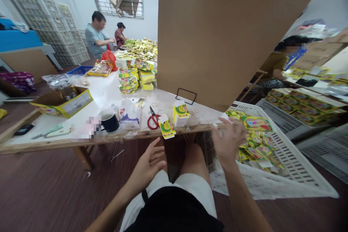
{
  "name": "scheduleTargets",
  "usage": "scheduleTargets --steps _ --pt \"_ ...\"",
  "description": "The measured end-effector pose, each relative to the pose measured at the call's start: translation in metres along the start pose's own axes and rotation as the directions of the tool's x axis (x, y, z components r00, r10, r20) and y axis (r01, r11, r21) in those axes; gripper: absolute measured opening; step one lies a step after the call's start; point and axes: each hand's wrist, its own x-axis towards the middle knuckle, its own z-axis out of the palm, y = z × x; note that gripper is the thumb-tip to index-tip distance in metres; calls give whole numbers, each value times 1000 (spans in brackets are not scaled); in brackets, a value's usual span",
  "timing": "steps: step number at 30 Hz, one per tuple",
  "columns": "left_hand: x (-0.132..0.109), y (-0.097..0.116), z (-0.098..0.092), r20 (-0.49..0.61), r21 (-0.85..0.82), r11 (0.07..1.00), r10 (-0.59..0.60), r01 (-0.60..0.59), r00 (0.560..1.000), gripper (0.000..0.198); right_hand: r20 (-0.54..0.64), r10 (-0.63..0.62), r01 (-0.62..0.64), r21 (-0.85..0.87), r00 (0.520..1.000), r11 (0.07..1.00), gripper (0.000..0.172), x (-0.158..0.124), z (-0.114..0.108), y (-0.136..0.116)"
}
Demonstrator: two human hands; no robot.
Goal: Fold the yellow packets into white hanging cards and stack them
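Carton [77, 104] at the left of the frame: saw open flaps and printed yellow panels, thin and creased, on the white counter [102, 90] with rough wooden edging. Next found a dark, glossy mug [110, 121], then a soft white-and-purple packet [130, 116] just beside it. Above these, left of centre, met squared stacks of boxy yellow packs [127, 80]; judged this part as done, with the loose heap [144, 49] behind, in the upper middle, probably left to do. At lower centre, saw the left hand [152, 157] wide, fingers loosely parted, holding nothing visible. Noted red-handled scissors [154, 116] above it, then a flat, glossy yellow card [167, 127] jutting past the wooden edge, near the left hand but apart from it. Just beside, saw a small white-sided block [181, 116], judged as partly gathered. Behind, found a bent black wire stand [187, 91] at the foot of a broad, smooth cardboard sheet [217, 43]. Right of centre, saw the right hand [230, 141] half curled near the slotted white plastic basket [272, 189]; could not tell, for blur, about anything small in its grip. Inside the basket, saw jumbled loose packs [258, 148]; judged these as left, too.
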Motion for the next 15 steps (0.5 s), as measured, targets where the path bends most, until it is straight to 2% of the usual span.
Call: scheduleTargets --steps 1,2,4,6,8,10,12,14,15 --pt "0 0 1 9 13 1000 0 0 1000 70 120 -69 62 66 990 996 34 -7 11 -3" --pt "0 0 1 18 26 1000 3 -4 1000 65 249 -155 119 155 956 981 35 -17 24 -10" --pt "0 0 0 29 46 999 5 -7 1000 58 439 -287 178 273 851 946 46 -41 54 -26" --pt "0 -1 -5 15 43 999 -6 5 1000 54 510 -323 178 313 797 933 48 -59 81 -41" --pt "0 -3 -11 -28 9 1000 -19 19 999 51 515 -304 146 323 802 935 36 -66 95 -49" --pt "2 -7 -16 -86 -85 995 -52 44 995 50 472 -284 121 346 835 930 25 -66 91 -53" --pt "6 -11 -16 -115 -263 961 -116 82 987 50 384 -317 143 418 867 897 24 -65 71 -59" --pt "10 -12 -13 -79 -483 870 -154 98 985 50 295 -406 202 535 865 820 26 -70 45 -67" --pt "12 -12 -11 -50 -578 810 -159 102 986 50 265 -458 231 594 848 770 28 -74 32 -73"
